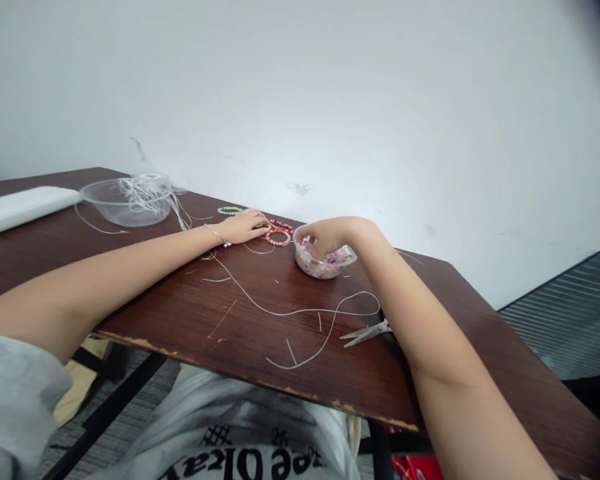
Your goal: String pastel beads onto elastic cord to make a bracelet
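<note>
My left hand [245, 227] lies flat by the small beaded bracelets, its fingers stretched out and touching a yellowish one. An orange-pink bracelet [278, 242] and a dark red bracelet [282, 227] are just right of the fingertips; a green bracelet [229, 211] lies behind the hand. My right hand [325, 239] reaches down into a clear plastic bowl [325, 272] of pastel beads. Its fingertips are hidden among the beads. A long white cord [290, 313] curves across the table in front of both hands.
Scissors [365, 333] with parted blades lie partly under my right forearm. At the left are a clear bowl [130, 215] with a tangle of white cords [150, 193] and a long white case [27, 208]. Cord snippets dot the brown table [180, 313]; a wall stands behind.
</note>
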Available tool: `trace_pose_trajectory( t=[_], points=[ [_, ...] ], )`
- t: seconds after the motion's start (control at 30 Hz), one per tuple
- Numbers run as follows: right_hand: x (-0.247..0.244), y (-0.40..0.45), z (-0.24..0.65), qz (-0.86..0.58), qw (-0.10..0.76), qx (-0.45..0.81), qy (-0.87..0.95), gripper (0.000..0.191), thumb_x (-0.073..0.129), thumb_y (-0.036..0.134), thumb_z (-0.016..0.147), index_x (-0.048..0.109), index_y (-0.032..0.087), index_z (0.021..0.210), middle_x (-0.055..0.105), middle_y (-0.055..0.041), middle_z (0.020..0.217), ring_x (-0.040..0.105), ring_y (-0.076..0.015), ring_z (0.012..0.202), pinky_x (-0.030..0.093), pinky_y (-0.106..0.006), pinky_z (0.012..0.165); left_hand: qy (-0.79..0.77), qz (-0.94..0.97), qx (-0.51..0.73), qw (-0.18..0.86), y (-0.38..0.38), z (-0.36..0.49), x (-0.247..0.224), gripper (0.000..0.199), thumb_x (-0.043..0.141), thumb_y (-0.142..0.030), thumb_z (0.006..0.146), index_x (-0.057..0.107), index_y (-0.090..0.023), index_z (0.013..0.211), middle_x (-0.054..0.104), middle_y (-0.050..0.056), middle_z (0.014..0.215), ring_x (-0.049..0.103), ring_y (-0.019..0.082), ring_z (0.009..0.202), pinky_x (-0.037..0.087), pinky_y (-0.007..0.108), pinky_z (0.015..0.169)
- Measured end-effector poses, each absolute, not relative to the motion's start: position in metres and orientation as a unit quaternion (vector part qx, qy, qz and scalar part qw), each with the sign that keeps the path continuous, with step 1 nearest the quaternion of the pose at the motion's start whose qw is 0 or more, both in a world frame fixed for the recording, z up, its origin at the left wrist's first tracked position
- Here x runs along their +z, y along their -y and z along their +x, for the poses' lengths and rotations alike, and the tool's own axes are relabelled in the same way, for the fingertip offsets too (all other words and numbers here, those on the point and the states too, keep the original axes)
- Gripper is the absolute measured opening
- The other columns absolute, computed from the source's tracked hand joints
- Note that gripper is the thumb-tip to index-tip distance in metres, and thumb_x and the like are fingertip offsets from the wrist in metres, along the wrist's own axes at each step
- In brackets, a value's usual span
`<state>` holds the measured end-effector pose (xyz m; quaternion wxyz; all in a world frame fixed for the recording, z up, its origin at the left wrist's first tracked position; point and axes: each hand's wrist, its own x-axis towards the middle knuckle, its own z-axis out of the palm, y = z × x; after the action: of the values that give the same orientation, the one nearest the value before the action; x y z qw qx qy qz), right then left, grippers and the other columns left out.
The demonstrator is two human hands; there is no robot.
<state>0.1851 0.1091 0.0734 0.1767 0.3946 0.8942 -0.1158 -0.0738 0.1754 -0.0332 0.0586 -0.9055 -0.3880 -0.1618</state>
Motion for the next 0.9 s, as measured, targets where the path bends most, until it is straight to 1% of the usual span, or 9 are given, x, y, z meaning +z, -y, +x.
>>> trace_pose_trajectory(
  t=[0.1, 0.17, 0.27, 0.43, 0.5, 0.57, 0.67, 0.73, 0.9],
  points=[
    [0.069, -0.114, 0.187, 0.379, 0.176, -0.149, -0.896, 0.064, 0.063, 0.026, 0.059, 0.048, 0.027, 0.121, 0.060, -0.0032, 0.102, 0.058, -0.0191, 0.077, 0.041, -0.026, 0.056, 0.389, -0.905, -0.159, 0.060, -0.176, -0.074, -0.034, 0.045, 0.032, -0.048, 0.093, 0.060, -0.018, 0.111, 0.059, 0.010, 0.111, 0.049, 0.023, 0.108, 0.035, 0.036, 0.095],
    [0.067, -0.116, 0.187, 0.381, 0.179, -0.147, -0.895, 0.060, 0.060, 0.024, 0.059, 0.049, 0.027, 0.118, 0.060, -0.0026, 0.098, 0.057, -0.0174, 0.073, 0.039, -0.025, 0.053, 0.388, -0.906, -0.156, 0.065, -0.176, -0.074, -0.034, 0.044, 0.032, -0.047, 0.094, 0.060, -0.018, 0.111, 0.059, 0.010, 0.111, 0.050, 0.023, 0.108, 0.035, 0.036, 0.095],
    [0.065, -0.113, 0.183, 0.396, 0.183, -0.123, -0.891, 0.057, 0.060, 0.023, 0.059, 0.050, 0.026, 0.115, 0.060, -0.0025, 0.094, 0.056, -0.0168, 0.071, 0.038, -0.024, 0.051, 0.383, -0.908, -0.154, 0.069, -0.176, -0.074, -0.033, 0.043, 0.032, -0.046, 0.094, 0.060, -0.018, 0.111, 0.059, 0.009, 0.110, 0.050, 0.023, 0.107, 0.035, 0.037, 0.096],
    [0.060, -0.107, 0.173, 0.418, 0.187, -0.094, -0.884, 0.045, 0.058, 0.016, 0.059, 0.056, 0.020, 0.104, 0.062, -0.0039, 0.084, 0.054, -0.0161, 0.062, 0.036, -0.024, 0.048, 0.377, -0.910, -0.156, 0.077, -0.177, -0.074, -0.034, 0.045, 0.031, -0.047, 0.094, 0.060, -0.016, 0.110, 0.059, 0.010, 0.112, 0.050, 0.023, 0.109, 0.034, 0.036, 0.097],
    [0.057, -0.110, 0.172, 0.417, 0.180, -0.083, -0.887, 0.045, 0.056, 0.013, 0.059, 0.057, 0.019, 0.103, 0.063, -0.0042, 0.084, 0.055, -0.0160, 0.063, 0.036, -0.024, 0.050, 0.377, -0.910, -0.156, 0.079, -0.178, -0.074, -0.034, 0.045, 0.031, -0.047, 0.094, 0.060, -0.016, 0.110, 0.059, 0.011, 0.112, 0.050, 0.023, 0.109, 0.034, 0.037, 0.097],
    [0.054, -0.114, 0.174, 0.410, 0.167, -0.075, -0.894, 0.046, 0.055, 0.013, 0.059, 0.058, 0.020, 0.104, 0.063, -0.0043, 0.089, 0.056, -0.0164, 0.068, 0.037, -0.024, 0.052, 0.377, -0.910, -0.155, 0.078, -0.178, -0.075, -0.034, 0.045, 0.031, -0.047, 0.094, 0.060, -0.017, 0.111, 0.059, 0.010, 0.112, 0.050, 0.023, 0.109, 0.035, 0.037, 0.097],
    [0.053, -0.121, 0.179, 0.397, 0.151, -0.071, -0.903, 0.047, 0.057, 0.018, 0.061, 0.058, 0.020, 0.107, 0.063, -0.0049, 0.098, 0.056, -0.0177, 0.076, 0.038, -0.025, 0.056, 0.379, -0.910, -0.154, 0.074, -0.179, -0.075, -0.034, 0.045, 0.031, -0.047, 0.093, 0.060, -0.018, 0.111, 0.059, 0.010, 0.111, 0.050, 0.024, 0.108, 0.035, 0.037, 0.096],
    [0.053, -0.124, 0.182, 0.396, 0.145, -0.069, -0.904, 0.046, 0.059, 0.020, 0.062, 0.058, 0.019, 0.108, 0.063, -0.0059, 0.101, 0.056, -0.0185, 0.078, 0.038, -0.026, 0.058, 0.380, -0.909, -0.155, 0.072, -0.178, -0.075, -0.035, 0.045, 0.031, -0.047, 0.093, 0.060, -0.017, 0.112, 0.059, 0.010, 0.111, 0.050, 0.024, 0.107, 0.035, 0.037, 0.095],
    [0.060, -0.125, 0.189, 0.395, 0.132, -0.072, -0.906, 0.042, 0.060, 0.023, 0.064, 0.060, 0.018, 0.106, 0.064, -0.0047, 0.089, 0.055, -0.0177, 0.074, 0.036, -0.026, 0.059, 0.384, -0.907, -0.158, 0.067, -0.176, -0.074, -0.034, 0.046, 0.032, -0.047, 0.093, 0.060, -0.016, 0.112, 0.059, 0.011, 0.111, 0.050, 0.023, 0.107, 0.035, 0.036, 0.096]
  ],
)
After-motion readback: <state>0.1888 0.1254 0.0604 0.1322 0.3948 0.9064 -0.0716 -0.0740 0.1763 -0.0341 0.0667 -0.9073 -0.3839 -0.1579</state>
